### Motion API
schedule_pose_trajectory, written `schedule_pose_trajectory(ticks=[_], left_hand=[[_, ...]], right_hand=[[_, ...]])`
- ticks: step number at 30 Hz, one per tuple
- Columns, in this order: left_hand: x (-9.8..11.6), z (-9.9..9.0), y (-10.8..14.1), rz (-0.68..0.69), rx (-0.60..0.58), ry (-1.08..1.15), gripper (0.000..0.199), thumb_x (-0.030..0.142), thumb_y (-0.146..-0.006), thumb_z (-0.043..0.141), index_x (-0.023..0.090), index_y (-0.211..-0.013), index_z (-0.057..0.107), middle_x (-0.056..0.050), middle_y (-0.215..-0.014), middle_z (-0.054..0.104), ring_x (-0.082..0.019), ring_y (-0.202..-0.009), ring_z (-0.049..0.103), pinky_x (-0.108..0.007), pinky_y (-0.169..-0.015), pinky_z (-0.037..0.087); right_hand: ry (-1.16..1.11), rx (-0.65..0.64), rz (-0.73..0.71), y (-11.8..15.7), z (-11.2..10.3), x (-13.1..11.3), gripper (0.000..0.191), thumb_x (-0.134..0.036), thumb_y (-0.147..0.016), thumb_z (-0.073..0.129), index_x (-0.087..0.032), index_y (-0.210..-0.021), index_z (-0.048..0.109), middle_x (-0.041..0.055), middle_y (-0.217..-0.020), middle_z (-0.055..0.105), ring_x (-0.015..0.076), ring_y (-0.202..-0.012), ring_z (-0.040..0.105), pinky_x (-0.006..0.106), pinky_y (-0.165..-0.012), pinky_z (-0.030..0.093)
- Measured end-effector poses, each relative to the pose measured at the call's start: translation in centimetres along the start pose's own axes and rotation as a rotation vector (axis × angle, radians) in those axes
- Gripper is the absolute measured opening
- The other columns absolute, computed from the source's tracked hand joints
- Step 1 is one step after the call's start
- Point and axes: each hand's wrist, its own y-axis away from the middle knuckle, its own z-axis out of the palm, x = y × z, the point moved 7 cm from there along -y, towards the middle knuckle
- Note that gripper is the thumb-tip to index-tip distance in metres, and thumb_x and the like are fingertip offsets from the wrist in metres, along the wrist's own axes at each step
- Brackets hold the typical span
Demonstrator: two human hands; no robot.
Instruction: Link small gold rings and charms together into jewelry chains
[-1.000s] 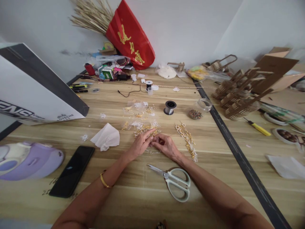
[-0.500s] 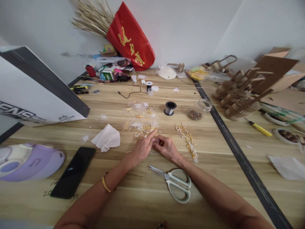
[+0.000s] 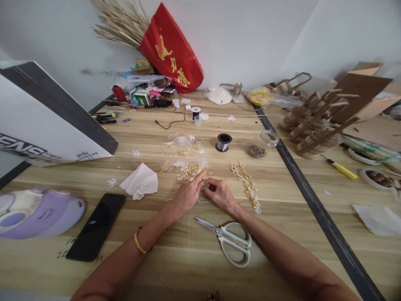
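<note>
My left hand [image 3: 187,195] and my right hand [image 3: 218,192] meet at the near edge of a pile of small gold and silver jewelry findings [image 3: 189,172]. Both are closed in a pinch, fingertips touching; the left index finger points out over the pile. A short silver chain [image 3: 203,202] shows just below the fingertips. What the fingertips themselves grip is too small to make out. To the right of my right hand lies a bunch of gold and silver chains [image 3: 246,186]. White-handled scissors [image 3: 233,241] rest by my right forearm, blades toward the left.
A wire spool [image 3: 223,142] and a clear jar of beads [image 3: 261,146] stand beyond the hands. A crumpled tissue [image 3: 140,180], a black phone [image 3: 96,227] and a large white box [image 3: 56,121] are on the left. Small woven baskets [image 3: 316,125] and a yellow-handled tool [image 3: 343,169] are at right.
Almost nothing differs. The hands stay in place with only a slight shift of the fingers, and the short chain below them has moved a little.
</note>
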Motion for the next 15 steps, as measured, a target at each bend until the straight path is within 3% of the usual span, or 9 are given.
schedule_pose_trajectory(ticks=[8,15], left_hand=[[-0.27,0.1,-0.07,-0.002,0.009,0.031,0.045,0.031,-0.094,0.03,0.018,-0.136,0.037,-0.01,-0.123,0.059,-0.021,-0.103,0.062,-0.035,-0.09,0.047],[-0.62,-0.22,-0.34,-0.041,0.014,0.127,0.043,0.027,-0.092,0.034,0.014,-0.132,0.043,-0.01,-0.13,0.054,-0.022,-0.117,0.052,-0.036,-0.099,0.041]], right_hand=[[-0.038,-0.02,0.024,-0.1,0.11,0.18,0.011,-0.018,-0.074,0.049,-0.014,-0.065,0.055,-0.0049,-0.053,0.044,0.0074,-0.049,0.037,0.019,-0.048,0.029],[-0.158,-0.06,0.066,-0.24,0.26,0.71,0.012,-0.021,-0.075,0.051,-0.014,-0.068,0.056,-0.0031,-0.057,0.052,0.007,-0.049,0.04,0.019,-0.047,0.031]])
